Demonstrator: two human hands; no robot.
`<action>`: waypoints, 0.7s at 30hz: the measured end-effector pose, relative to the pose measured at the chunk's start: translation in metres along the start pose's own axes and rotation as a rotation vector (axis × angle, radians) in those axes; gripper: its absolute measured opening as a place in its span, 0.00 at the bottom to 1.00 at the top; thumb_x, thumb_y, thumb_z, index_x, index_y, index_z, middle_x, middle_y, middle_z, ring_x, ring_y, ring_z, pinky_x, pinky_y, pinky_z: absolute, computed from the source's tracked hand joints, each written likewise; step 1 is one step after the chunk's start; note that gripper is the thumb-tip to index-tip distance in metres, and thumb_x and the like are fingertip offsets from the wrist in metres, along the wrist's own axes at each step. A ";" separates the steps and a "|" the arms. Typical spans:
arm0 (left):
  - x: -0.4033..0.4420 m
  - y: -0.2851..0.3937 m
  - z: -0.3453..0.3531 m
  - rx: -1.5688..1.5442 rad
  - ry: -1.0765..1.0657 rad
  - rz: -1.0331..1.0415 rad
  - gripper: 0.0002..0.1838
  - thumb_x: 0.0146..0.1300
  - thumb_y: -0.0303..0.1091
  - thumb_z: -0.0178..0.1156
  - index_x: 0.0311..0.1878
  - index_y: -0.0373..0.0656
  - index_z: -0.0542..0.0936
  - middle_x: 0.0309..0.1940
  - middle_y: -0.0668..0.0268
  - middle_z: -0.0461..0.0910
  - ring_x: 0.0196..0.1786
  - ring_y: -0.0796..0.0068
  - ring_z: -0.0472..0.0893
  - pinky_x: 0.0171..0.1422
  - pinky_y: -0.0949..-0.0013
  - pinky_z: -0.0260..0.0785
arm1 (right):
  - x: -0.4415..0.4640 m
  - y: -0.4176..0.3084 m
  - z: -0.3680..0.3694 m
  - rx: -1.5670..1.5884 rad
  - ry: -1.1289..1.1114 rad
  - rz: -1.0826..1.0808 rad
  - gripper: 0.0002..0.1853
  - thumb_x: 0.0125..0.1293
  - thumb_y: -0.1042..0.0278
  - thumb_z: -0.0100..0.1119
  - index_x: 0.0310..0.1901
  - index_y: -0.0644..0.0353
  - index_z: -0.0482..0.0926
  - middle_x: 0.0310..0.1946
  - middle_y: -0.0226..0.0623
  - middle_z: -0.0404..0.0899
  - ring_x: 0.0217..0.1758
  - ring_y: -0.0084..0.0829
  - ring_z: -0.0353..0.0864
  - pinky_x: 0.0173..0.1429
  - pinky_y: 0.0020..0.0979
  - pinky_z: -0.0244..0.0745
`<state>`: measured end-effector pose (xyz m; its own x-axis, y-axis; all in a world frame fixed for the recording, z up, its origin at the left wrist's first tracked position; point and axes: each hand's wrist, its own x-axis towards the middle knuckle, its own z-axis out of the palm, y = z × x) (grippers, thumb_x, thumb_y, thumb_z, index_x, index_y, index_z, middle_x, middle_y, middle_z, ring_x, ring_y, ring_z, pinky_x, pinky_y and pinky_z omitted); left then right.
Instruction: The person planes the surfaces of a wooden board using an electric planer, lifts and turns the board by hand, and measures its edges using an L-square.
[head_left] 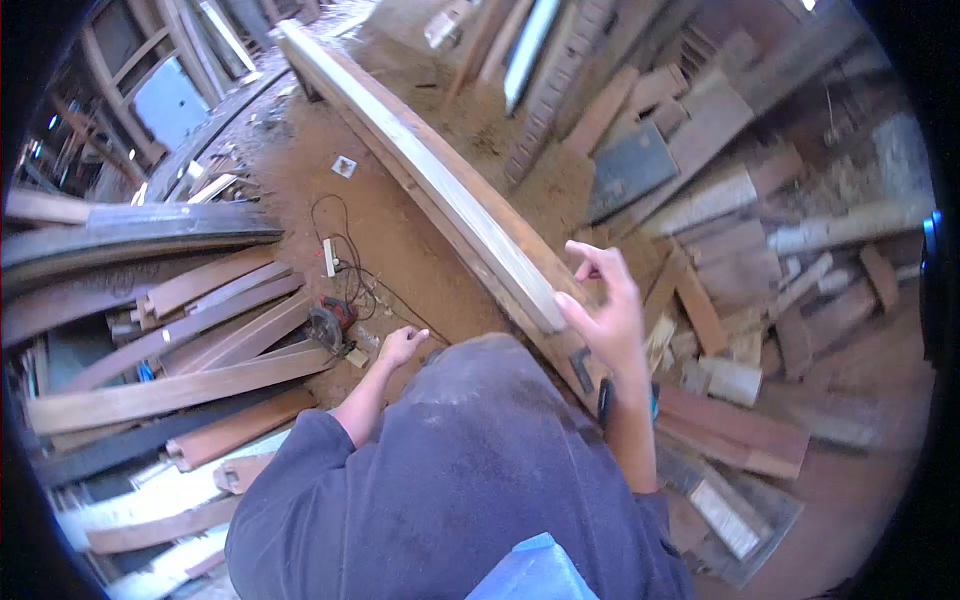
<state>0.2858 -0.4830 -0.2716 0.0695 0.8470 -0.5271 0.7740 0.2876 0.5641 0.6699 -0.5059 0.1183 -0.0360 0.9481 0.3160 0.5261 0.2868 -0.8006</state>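
Note:
A long pale wooden beam (440,180) lies on a darker plank bench (400,170), running from the far upper left to just before my body. My right hand (608,305) is raised at the beam's near end, thumb and fingers apart, with nothing between them. Whether the thumb touches the wood I cannot tell. My left hand (403,346) hangs low on the left, fingers loosely curled, with nothing visible in it. Near it on the floor sits a red and black circular saw (330,325). Behind my right wrist shows part of a black and teal tool (655,402).
Stacked planks (190,385) fill the left side. Offcuts (705,305) and boards crowd the right. A black cable (350,225) and a white power strip (329,257) lie on the sawdust-covered floor. Long pieces lean at the back, beside a metal ladder-like strip (560,85).

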 end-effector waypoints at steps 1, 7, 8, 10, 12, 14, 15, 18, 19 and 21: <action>-0.004 -0.001 -0.004 -0.033 0.035 -0.003 0.36 0.74 0.70 0.61 0.51 0.38 0.89 0.48 0.47 0.91 0.55 0.49 0.89 0.61 0.51 0.79 | 0.000 0.058 0.032 -0.140 -0.004 0.168 0.45 0.60 0.55 0.81 0.78 0.59 0.74 0.51 0.46 0.78 0.57 0.43 0.80 0.67 0.41 0.76; -0.011 0.032 0.011 -0.304 0.148 -0.018 0.33 0.78 0.68 0.59 0.48 0.42 0.91 0.44 0.57 0.92 0.49 0.64 0.89 0.59 0.59 0.79 | -0.012 0.227 0.110 -0.575 -0.521 0.474 0.48 0.48 0.46 0.84 0.67 0.68 0.81 0.56 0.64 0.88 0.61 0.56 0.89 0.66 0.48 0.83; -0.013 0.047 0.014 -0.366 0.161 0.006 0.33 0.78 0.68 0.59 0.50 0.42 0.90 0.45 0.59 0.92 0.51 0.65 0.89 0.61 0.60 0.78 | -0.014 0.236 0.109 -0.520 -0.508 0.440 0.43 0.48 0.47 0.83 0.62 0.69 0.84 0.53 0.63 0.89 0.59 0.56 0.90 0.64 0.48 0.84; -0.023 0.082 0.035 -0.481 0.102 0.064 0.35 0.79 0.68 0.58 0.61 0.41 0.87 0.55 0.59 0.90 0.60 0.64 0.87 0.69 0.60 0.77 | -0.017 0.244 0.103 -0.475 -0.510 0.380 0.39 0.48 0.48 0.82 0.57 0.69 0.88 0.50 0.62 0.90 0.57 0.56 0.91 0.63 0.49 0.84; -0.024 0.124 0.048 -0.611 -0.007 0.112 0.41 0.79 0.70 0.56 0.77 0.42 0.75 0.71 0.55 0.80 0.74 0.59 0.78 0.77 0.55 0.72 | -0.007 0.215 0.094 -0.528 -0.513 0.368 0.33 0.48 0.53 0.83 0.53 0.68 0.90 0.49 0.61 0.91 0.56 0.55 0.92 0.62 0.48 0.85; -0.045 0.175 0.052 -0.886 -0.180 0.136 0.49 0.80 0.70 0.54 0.88 0.44 0.56 0.84 0.53 0.65 0.84 0.55 0.67 0.84 0.48 0.65 | 0.009 0.162 0.067 -0.470 -0.529 0.344 0.31 0.48 0.54 0.83 0.52 0.67 0.91 0.48 0.60 0.92 0.55 0.53 0.93 0.61 0.47 0.86; -0.057 0.198 0.049 -1.090 -0.293 0.160 0.53 0.80 0.70 0.54 0.91 0.45 0.47 0.88 0.53 0.58 0.87 0.54 0.61 0.87 0.45 0.61 | 0.016 0.145 0.060 -0.415 -0.534 0.348 0.30 0.48 0.55 0.83 0.51 0.65 0.91 0.48 0.58 0.92 0.53 0.50 0.93 0.61 0.46 0.86; -0.061 0.258 0.041 -1.610 -0.366 0.449 0.51 0.78 0.65 0.62 0.89 0.42 0.53 0.83 0.55 0.67 0.84 0.55 0.67 0.86 0.45 0.63 | 0.050 0.089 0.030 -0.330 -0.623 0.289 0.31 0.52 0.49 0.79 0.50 0.67 0.91 0.41 0.56 0.93 0.48 0.51 0.94 0.57 0.45 0.88; -0.065 0.281 0.027 -1.679 -0.264 0.548 0.48 0.79 0.61 0.63 0.87 0.42 0.56 0.83 0.56 0.68 0.82 0.57 0.69 0.85 0.44 0.64 | 0.062 0.052 0.015 -0.284 -0.655 0.223 0.33 0.55 0.47 0.78 0.53 0.70 0.89 0.42 0.57 0.92 0.48 0.50 0.95 0.57 0.45 0.87; -0.090 0.310 -0.010 -1.705 -0.219 0.522 0.49 0.78 0.63 0.63 0.87 0.43 0.56 0.85 0.57 0.64 0.85 0.57 0.65 0.87 0.42 0.60 | 0.091 0.029 -0.007 -0.153 -0.759 0.196 0.36 0.63 0.43 0.76 0.61 0.67 0.86 0.51 0.55 0.92 0.52 0.48 0.94 0.62 0.43 0.86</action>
<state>0.5131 -0.4654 -0.0431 0.2521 0.9640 -0.0847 -0.7783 0.2540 0.5742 0.6878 -0.4127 0.1276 -0.4707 0.8296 -0.3005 0.6915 0.1353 -0.7096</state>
